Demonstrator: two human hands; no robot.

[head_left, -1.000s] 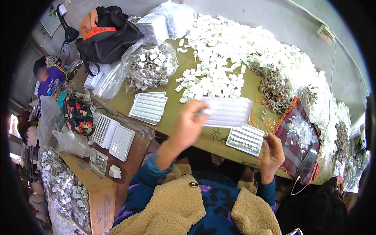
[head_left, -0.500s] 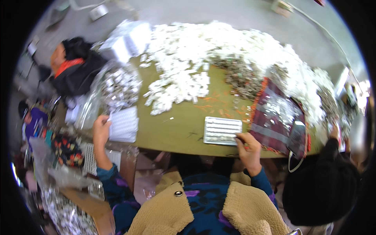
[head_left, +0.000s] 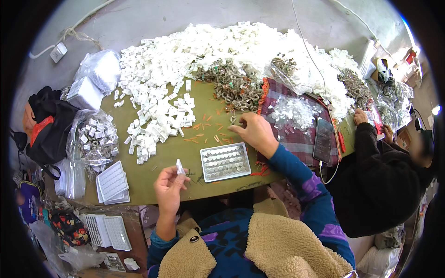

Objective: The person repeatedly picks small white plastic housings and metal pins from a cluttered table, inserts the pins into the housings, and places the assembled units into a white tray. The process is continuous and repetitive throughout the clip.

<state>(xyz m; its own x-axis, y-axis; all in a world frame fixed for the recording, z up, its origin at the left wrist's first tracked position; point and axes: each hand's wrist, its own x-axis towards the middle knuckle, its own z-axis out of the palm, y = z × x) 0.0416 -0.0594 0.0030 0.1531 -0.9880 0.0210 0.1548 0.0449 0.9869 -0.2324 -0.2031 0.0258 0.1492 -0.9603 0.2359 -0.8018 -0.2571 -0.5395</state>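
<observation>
In the head view, taking the tray (head_left: 225,161) as clock centre, the two hands are well apart. At 8 o'clock, the left hand (head_left: 168,187) pinches a white piece (head_left: 180,167) between thumb and fingers. Between 1 and 2, the right hand (head_left: 257,133) is beside a metal clip (head_left: 233,119); I cannot tell whether it grips it. The tray lies just inside the table's (head_left: 148,181) near edge at 6. Orange sticks (head_left: 216,138) and a white pile (head_left: 157,116) bound 11, a plaid cloth (head_left: 299,144) 2; free room runs toward 9, up to stacked trays (head_left: 112,181).
</observation>
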